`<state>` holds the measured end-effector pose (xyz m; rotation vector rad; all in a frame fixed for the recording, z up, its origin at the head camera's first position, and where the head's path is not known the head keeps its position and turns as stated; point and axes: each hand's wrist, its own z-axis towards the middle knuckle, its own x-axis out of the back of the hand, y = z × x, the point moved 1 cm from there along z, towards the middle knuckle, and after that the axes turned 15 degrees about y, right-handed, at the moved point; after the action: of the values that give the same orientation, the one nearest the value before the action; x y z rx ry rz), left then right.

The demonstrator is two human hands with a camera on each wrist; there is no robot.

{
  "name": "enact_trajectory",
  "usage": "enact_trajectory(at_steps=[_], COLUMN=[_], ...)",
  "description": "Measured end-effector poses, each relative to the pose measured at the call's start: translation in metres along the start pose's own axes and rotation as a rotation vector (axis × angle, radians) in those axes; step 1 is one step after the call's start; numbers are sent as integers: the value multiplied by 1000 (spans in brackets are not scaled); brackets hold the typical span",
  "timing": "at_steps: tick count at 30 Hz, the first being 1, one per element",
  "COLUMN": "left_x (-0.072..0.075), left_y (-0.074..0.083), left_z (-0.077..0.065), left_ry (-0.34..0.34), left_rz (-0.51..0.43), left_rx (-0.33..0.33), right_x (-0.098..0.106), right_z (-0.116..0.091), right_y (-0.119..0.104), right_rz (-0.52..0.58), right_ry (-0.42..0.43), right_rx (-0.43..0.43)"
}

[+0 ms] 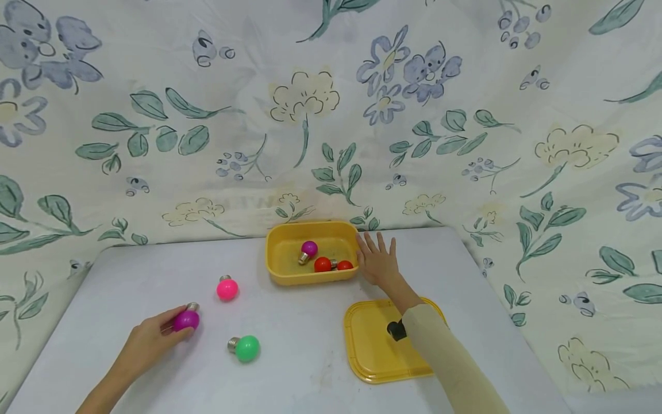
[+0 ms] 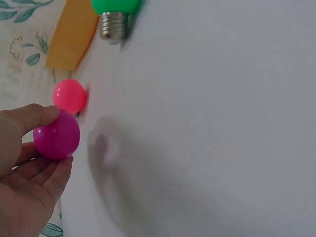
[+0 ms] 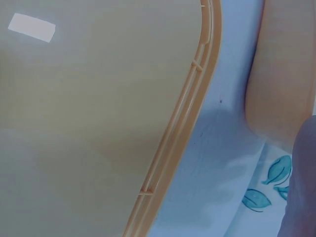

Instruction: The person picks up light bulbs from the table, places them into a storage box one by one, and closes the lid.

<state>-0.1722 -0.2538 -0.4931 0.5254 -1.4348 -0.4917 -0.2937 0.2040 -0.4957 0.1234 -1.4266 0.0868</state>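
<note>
My left hand (image 1: 151, 341) pinches a purple light bulb (image 1: 187, 319) between thumb and fingers, its metal screw base pointing away from me. In the left wrist view the same purple bulb (image 2: 58, 136) is held over the white table, casting a shadow. A pink bulb (image 1: 227, 289) and a green bulb (image 1: 247, 348) lie on the table to the right of that hand. My right hand (image 1: 379, 263) has its fingers spread and straight at the right end of a yellow container (image 1: 312, 281). Inside the container lie a purple bulb (image 1: 309, 248) and two red bulbs (image 1: 323, 264).
A yellow lid (image 1: 362, 368) lies on the table (image 1: 289, 368) under my right forearm, and the right wrist view shows its ribbed rim (image 3: 170, 133). Floral cloth (image 1: 233, 132) hangs behind the table's far edge and along the right side.
</note>
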Motion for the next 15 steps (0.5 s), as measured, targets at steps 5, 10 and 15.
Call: enact_trajectory(at_steps=[5,10,15], left_x=[0,-2,-5], left_y=[13,29,42], left_z=[2,1,4], left_ry=[49,97,130], left_rz=[-19,-61,-96], left_rx=[-42,-93,-135], right_x=[1,1,0], right_z=[0,0,0], right_y=[0,0,-1], right_rz=[5,4,-3], right_ry=[-5,-5,5], right_rx=[-4,-4,0])
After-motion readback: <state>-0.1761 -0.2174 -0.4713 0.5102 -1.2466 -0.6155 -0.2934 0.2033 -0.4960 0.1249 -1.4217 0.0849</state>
